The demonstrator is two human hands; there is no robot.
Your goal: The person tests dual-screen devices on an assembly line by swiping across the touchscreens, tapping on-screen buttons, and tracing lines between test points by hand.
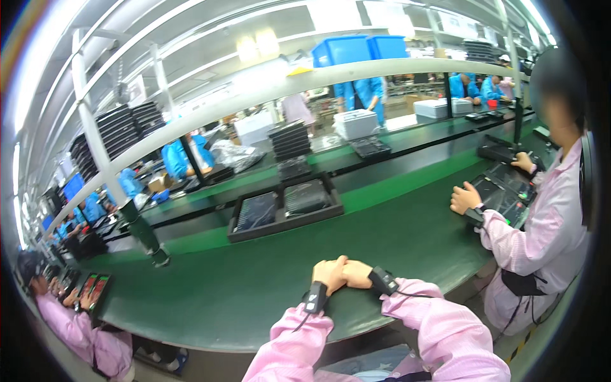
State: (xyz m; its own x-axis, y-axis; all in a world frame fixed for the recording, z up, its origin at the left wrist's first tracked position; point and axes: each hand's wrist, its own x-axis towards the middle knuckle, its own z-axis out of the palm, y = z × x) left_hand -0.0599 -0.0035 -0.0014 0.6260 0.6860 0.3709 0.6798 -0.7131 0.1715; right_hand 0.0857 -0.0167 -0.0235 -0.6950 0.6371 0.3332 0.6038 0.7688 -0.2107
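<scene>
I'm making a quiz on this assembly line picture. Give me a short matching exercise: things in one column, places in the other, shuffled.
1. left hand
2. black tray
3. blue bins
4. co-worker's hand

A. up on the overhead rail
B. out on the green belt, beyond the hands
C. clasped with the right hand at the belt's near edge
D. on a dark panel at the right

Pairs: 1-C, 2-B, 3-A, 4-D

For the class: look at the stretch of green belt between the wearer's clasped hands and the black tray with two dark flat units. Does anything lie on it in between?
Nothing visible does. The left hand and right hand rest clasped together on the green belt, and only bare belt shows up to the black tray.
</scene>
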